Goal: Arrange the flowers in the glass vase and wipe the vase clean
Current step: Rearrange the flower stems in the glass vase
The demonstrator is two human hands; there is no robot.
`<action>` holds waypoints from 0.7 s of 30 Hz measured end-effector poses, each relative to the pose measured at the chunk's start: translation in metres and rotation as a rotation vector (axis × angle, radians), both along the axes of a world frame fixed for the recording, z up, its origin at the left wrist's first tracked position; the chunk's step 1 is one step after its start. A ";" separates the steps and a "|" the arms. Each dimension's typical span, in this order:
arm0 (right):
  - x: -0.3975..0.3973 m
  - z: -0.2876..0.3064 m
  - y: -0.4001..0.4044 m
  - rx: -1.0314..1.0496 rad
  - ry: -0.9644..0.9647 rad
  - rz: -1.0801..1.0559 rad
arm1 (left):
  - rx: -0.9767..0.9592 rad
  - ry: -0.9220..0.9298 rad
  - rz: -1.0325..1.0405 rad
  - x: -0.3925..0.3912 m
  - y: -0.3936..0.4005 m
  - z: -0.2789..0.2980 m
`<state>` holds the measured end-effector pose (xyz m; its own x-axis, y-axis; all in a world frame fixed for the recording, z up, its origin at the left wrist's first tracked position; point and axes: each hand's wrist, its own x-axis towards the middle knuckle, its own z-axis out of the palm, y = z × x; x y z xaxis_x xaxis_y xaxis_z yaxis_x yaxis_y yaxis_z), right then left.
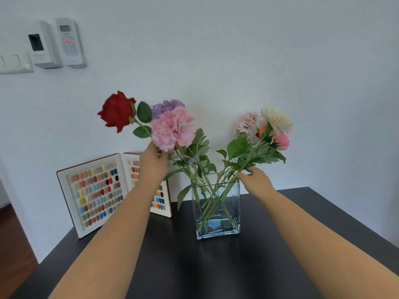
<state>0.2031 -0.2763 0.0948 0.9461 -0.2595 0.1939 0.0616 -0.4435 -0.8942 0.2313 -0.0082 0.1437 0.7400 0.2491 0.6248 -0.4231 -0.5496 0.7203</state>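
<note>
At frame centre, a glass vase [218, 209] stands on the dark desk [280, 255]. The left hand [153, 160] pinches the red rose's [117, 111] stem; the right hand [253, 180] grips the right-hand stems [241, 164]. Arranging is under way; wiping likely follows.

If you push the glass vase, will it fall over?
Probably not easily: the glass vase has a flat, square base on the black table. A push near its rim might tip it, since tall flowers lean out both ways. It looks breakable and likely slick.
</note>
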 end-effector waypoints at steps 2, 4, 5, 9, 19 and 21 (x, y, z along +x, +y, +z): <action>-0.001 -0.002 0.001 -0.009 0.008 -0.003 | -0.003 -0.061 0.033 -0.008 0.008 0.016; -0.002 -0.003 0.002 0.001 0.032 -0.002 | 0.005 -0.160 0.063 -0.017 0.015 0.030; -0.003 -0.004 0.002 -0.011 0.042 -0.003 | -0.001 -0.203 0.068 -0.023 0.018 0.035; -0.007 -0.004 0.000 -0.155 0.067 -0.029 | -0.008 -0.328 0.089 -0.045 0.031 0.054; -0.021 0.009 0.000 -0.374 0.001 0.001 | -0.027 -0.434 0.009 -0.113 0.035 0.106; -0.023 0.011 0.000 -0.393 0.000 0.021 | -0.071 -0.495 -0.029 -0.128 0.024 0.115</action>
